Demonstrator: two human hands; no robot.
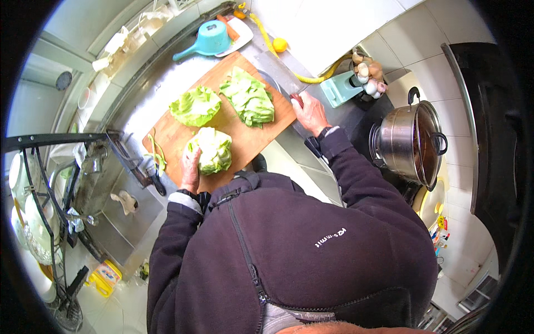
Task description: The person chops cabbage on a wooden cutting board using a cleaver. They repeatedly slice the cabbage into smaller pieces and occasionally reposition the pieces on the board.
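A wooden cutting board [167, 137] lies on the counter. My left hand [190, 169] holds the left side of a pale head of lettuce [216, 150] near the board's close edge. My right hand [311, 113] is closed around the dark reddish handle of a knife [296, 99] at the board's right corner; its blade seems to reach up and left beside the board. Above the head sits a loose green lettuce leaf [195, 106]. To the right of that leaf is a pile of lettuce leaves [248, 98]. Thin green trimmings [156, 152] lie at the board's left end.
A blue ladle-like scoop [212, 38] rests on a white plate [246, 33] behind the board. At right are a pale green container [340, 88], eggs and garlic [369, 75], and a lidded steel pot [396, 140]. Left are a black-handled knife [157, 183], sink [129, 221] and dish rack [54, 137].
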